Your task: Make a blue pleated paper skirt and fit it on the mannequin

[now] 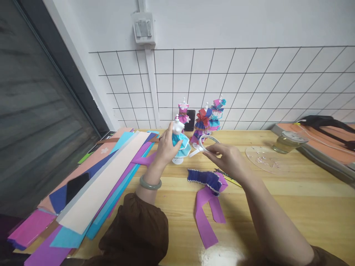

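My left hand point(165, 146) is closed around a small white dress form point(178, 127) that wears a layered turquoise skirt point(180, 145). It stands upright on its round white base. Just to its right, my right hand point(229, 159) pinches a roll of white tape point(201, 141), and a short loose end of tape points toward the skirt. Below the hands lies a pleated navy strip point(202, 177) with pale edging. Purple crepe paper strips point(203, 214) extend from under it toward me. A yellow-handled tool point(234, 181), partly covered, is beside them.
Several dressed forms, including a pink one point(183, 111) and a red-and-purple one point(202, 123), stand at the back by a dark phone point(190, 120). Coloured paper sheets point(111, 177) cover the left side. A clear disc point(263, 159), a glass cup point(290, 142) and a bag point(327, 144) sit right.
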Action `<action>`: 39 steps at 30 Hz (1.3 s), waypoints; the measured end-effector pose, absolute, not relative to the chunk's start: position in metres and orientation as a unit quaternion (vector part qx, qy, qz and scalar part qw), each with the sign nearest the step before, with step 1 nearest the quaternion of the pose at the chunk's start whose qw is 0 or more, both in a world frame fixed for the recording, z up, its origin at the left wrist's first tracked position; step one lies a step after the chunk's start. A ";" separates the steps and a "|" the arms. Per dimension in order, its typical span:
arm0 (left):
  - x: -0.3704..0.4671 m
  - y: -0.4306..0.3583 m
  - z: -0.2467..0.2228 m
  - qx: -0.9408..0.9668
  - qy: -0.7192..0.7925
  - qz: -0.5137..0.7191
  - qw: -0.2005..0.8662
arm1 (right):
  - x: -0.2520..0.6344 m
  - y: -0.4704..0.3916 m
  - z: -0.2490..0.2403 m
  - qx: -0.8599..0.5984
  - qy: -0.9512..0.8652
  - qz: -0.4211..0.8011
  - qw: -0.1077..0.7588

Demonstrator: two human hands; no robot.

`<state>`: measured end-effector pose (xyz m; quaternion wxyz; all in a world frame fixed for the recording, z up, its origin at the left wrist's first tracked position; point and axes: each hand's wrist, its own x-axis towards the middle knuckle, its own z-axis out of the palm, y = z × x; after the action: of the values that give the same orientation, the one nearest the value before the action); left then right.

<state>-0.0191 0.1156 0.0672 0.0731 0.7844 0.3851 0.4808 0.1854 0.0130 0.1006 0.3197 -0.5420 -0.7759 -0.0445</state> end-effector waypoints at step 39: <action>0.014 0.059 0.098 0.699 0.343 0.511 0.364 | 0.171 0.005 0.101 -0.511 -0.738 -0.158 0.410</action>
<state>0.0137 0.0591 0.0979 0.3644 0.6993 0.3425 0.5107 0.1708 0.0047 0.1010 0.4104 -0.5114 -0.7382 -0.1584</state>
